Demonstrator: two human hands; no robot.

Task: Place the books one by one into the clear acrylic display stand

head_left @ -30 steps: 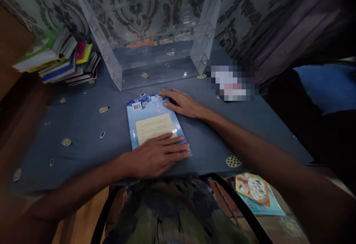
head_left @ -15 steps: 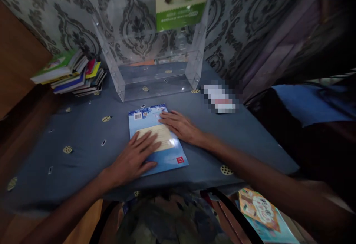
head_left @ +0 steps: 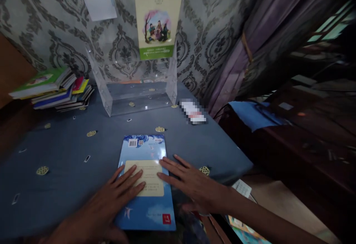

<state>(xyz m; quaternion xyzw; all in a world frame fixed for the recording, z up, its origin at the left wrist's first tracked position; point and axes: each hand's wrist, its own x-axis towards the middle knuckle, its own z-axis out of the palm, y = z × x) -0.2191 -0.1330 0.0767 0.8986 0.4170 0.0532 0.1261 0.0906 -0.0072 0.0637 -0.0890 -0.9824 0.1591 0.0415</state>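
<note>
A blue paperback book (head_left: 146, 151) lies back cover up on the blue tablecloth (head_left: 69, 151), close to the near edge, with a cream text panel in its middle. My left hand (head_left: 111, 199) rests flat on the lower left of the cover, fingers spread. My right hand (head_left: 189, 183) lies flat across the book's right edge, fingers on the cover and palm on the cloth. Neither hand grips anything. Behind it stands a clear acrylic book stand (head_left: 111, 88) holding a green-and-cream book (head_left: 158, 17) upright.
A stack of several books (head_left: 52, 88) sits at the back left against the patterned wall. A pixelated item (head_left: 193, 112) lies right of the stand. A purple curtain (head_left: 250, 40) hangs at right. More books (head_left: 244, 233) lie on the floor below the table edge.
The view tilted up, showing the upright book in the stand. The blue book now lies nearer the table's front edge, and both hands have shifted down to its lower half.
</note>
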